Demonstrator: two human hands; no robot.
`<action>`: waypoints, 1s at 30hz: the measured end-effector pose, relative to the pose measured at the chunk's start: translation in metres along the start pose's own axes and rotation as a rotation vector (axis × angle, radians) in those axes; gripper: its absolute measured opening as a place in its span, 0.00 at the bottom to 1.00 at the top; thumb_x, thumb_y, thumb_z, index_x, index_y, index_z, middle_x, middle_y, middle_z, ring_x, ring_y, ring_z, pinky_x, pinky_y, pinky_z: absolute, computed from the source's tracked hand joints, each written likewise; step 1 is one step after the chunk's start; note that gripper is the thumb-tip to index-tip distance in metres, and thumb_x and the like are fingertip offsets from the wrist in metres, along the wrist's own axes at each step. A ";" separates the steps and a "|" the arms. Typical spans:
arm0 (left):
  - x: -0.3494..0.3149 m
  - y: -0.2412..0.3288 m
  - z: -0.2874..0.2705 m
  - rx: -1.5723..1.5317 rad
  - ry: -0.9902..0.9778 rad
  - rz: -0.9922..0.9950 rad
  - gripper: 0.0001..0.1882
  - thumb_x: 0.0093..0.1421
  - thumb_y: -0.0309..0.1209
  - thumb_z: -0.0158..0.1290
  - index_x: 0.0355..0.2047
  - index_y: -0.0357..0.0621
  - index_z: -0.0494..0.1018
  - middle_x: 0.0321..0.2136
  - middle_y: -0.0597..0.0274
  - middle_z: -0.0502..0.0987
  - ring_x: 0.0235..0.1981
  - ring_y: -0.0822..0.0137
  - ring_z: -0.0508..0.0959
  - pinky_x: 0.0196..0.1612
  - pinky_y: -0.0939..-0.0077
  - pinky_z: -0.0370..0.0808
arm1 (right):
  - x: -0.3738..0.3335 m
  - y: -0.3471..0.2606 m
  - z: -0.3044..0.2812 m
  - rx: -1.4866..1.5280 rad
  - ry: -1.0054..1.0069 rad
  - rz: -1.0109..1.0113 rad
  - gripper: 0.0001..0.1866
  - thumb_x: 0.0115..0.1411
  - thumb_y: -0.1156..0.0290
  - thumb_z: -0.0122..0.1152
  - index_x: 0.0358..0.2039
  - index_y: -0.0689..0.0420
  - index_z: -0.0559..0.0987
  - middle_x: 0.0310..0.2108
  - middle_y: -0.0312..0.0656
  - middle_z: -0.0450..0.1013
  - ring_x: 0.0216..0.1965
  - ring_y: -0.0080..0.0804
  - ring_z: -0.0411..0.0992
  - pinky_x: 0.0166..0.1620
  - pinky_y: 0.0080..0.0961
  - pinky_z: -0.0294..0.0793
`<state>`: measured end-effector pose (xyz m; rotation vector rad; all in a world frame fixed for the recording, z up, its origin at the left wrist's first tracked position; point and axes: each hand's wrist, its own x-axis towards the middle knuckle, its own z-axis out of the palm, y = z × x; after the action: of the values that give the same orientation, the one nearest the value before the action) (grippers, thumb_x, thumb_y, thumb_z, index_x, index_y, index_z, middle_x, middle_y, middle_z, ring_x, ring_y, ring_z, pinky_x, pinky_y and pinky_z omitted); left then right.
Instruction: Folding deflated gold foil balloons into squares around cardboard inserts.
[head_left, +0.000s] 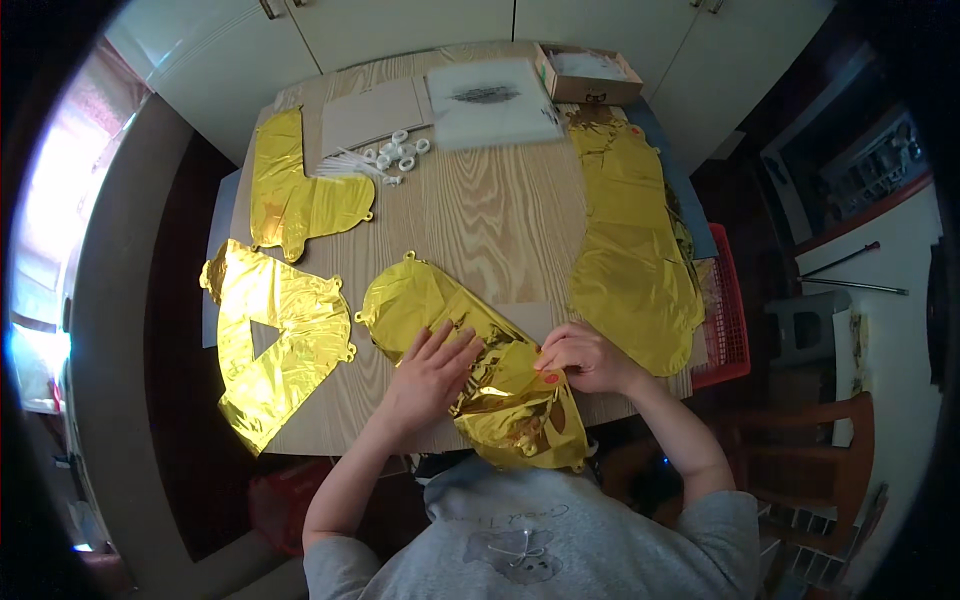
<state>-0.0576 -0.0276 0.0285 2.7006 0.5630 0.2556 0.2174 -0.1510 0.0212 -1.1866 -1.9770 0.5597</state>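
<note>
At the near edge of the desk (480,215), in the head view, I see a gold foil piece (408,297) lying aslant, its crumpled lower end reaching past the edge toward the grey shirt (540,510). My left hand (432,375) rests palm down on its left side, fingers outstretched and slightly spread, foil under them and ungripped. My right hand (590,358) comes in from the other side, its fingers bent and pinched together on the foil's right edge; how much foil sits between the tips is too small for me to make out. A red spot (550,379) shows just below those tips. Under the foil's upper right edge, a pale card (527,317) pokes out. To my left lies a foil piece with a slot (300,300); beyond it, an L-shaped foil piece (280,185) lies near white rings (397,152).
</note>
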 end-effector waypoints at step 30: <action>0.098 -0.096 -0.012 0.187 -0.135 0.257 0.24 0.67 0.39 0.42 0.64 0.56 0.63 0.65 0.64 0.62 0.68 0.53 0.55 0.69 0.51 0.50 | 0.016 0.031 -0.014 -0.234 0.119 0.014 0.30 0.50 0.72 0.68 0.55 0.49 0.71 0.39 0.37 0.76 0.43 0.37 0.72 0.50 0.35 0.68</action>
<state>-0.0061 0.0989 0.0119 2.9431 0.2089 0.0885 0.2405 -0.1227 0.0146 -1.3436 -1.9721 0.2623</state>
